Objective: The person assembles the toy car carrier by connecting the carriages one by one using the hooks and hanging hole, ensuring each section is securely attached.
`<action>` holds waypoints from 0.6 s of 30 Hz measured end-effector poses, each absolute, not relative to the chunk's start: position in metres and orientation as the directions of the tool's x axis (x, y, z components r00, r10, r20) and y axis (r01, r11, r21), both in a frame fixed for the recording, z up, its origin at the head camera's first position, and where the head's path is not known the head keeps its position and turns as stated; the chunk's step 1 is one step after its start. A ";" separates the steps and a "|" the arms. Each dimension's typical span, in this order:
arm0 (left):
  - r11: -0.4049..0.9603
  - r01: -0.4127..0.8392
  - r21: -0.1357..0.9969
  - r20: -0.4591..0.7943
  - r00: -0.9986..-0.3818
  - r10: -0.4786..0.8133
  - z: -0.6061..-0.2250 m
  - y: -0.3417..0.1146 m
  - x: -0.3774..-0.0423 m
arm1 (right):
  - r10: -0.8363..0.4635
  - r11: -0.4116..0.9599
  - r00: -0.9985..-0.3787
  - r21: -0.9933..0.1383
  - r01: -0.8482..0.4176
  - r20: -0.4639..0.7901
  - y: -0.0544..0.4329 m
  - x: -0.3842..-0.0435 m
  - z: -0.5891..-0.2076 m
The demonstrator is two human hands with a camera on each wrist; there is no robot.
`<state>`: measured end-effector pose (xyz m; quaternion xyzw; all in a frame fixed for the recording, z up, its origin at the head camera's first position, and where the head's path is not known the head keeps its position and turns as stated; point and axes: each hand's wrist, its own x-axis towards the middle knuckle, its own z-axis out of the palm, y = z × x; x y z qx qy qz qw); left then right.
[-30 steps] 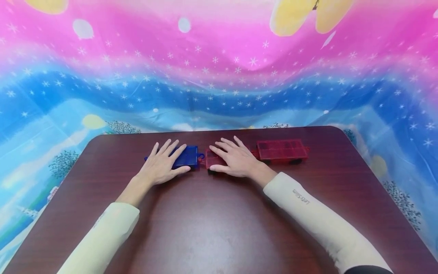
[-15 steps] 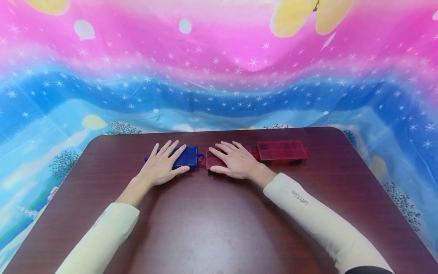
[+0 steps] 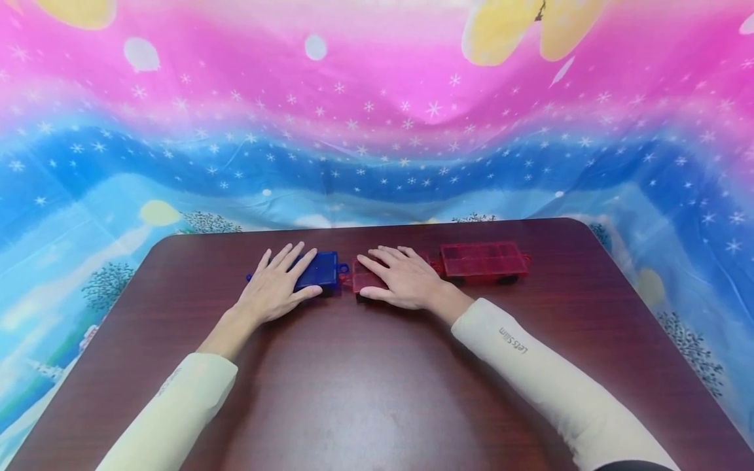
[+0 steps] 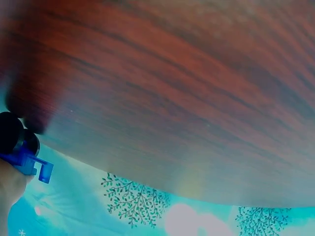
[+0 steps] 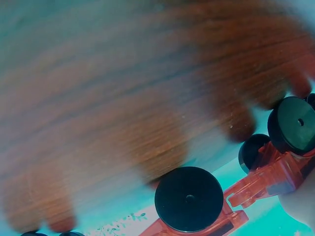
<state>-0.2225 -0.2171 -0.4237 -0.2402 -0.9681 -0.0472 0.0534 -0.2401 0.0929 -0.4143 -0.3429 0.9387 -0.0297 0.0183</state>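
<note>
Across the back of the table stand toy wagons of see-through plastic in a row. My left hand (image 3: pixel 272 286) rests on the blue wagon (image 3: pixel 321 269), fingers spread and straight, covering its left part. On the middle red wagon (image 3: pixel 366 280) lies my right hand (image 3: pixel 405 277), also with straight fingers, hiding much of it. A longer red wagon (image 3: pixel 484 260) stands at the right, touched by neither hand. The left wrist view shows the blue wagon's end hook (image 4: pixel 46 172) and black wheels. Black wheels (image 5: pixel 189 199) and a red coupling (image 5: pixel 261 183) appear in the right wrist view.
The wagons stand on a dark reddish-brown table (image 3: pixel 365 379) with rounded far corners. Behind it hangs a pink and blue cloth (image 3: pixel 377 131) printed with snowflakes and trees, which also runs along both sides.
</note>
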 end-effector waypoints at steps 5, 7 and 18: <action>0.880 0.466 0.092 0.132 -0.882 0.453 -0.425 -0.218 -0.223 | -0.640 0.767 -0.768 -0.073 -0.638 -0.015 0.094 -0.240 -0.415; 0.881 0.462 0.105 0.131 -0.884 0.448 -0.425 -0.218 -0.223 | -0.638 0.769 -0.770 -0.075 -0.635 -0.014 0.094 -0.240 -0.416; 0.883 0.425 0.201 0.153 -0.904 0.400 -0.423 -0.228 -0.216 | -0.653 0.756 -0.757 -0.055 -0.652 0.001 0.093 -0.241 -0.416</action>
